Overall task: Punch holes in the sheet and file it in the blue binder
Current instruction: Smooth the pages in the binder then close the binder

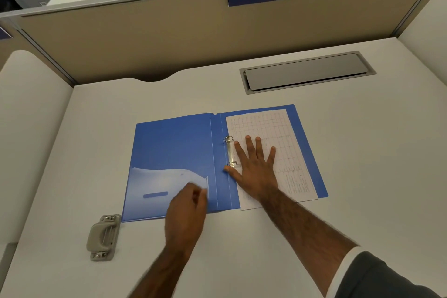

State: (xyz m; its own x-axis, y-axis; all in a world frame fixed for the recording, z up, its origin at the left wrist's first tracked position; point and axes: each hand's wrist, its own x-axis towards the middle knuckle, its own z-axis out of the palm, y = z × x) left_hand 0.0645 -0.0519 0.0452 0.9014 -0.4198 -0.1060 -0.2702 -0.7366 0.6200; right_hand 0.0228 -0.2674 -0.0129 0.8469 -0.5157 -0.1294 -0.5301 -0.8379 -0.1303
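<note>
In the head view the blue binder (174, 152) lies open and flat on the bench (362, 152), and everything else is placed from it. The sheet (285, 133) rests on the binder's right leaf, its left edge at the two metal rings (229, 151), which look closed through it, so the filing step seems nearly done. The right hand (254, 164) lies spread wide and flat on the sheet, pressing it down and holding nothing. The left hand (188, 203) hovers blurred over the near edge of the binder's left cover, fingers curled narrow; whether it pinches the cover I cannot tell. The hole punch (104, 237) sits just off the binder's near left corner, untouched. The next move likely calls for lifting the left cover over and closing the binder.
</note>
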